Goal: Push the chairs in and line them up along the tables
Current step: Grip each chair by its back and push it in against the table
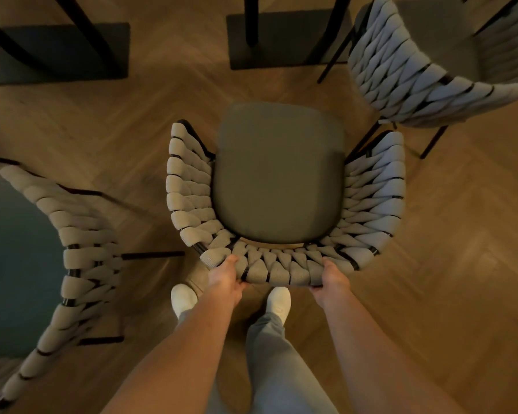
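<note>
Your left hand [225,273] and right hand [331,277] both grip the middle chair's [277,174] woven backrest [277,268], fingers curled round its rim.

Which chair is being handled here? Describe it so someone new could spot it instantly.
Start from the two dark square table bases at the top of the herringbone wood floor. Directly below them, mid-frame, stands the centre chair with a woven light backrest and grey-green seat cushion. Unlike the woven chairs at left and upper right, the left hand and right hand grip its back.
</note>
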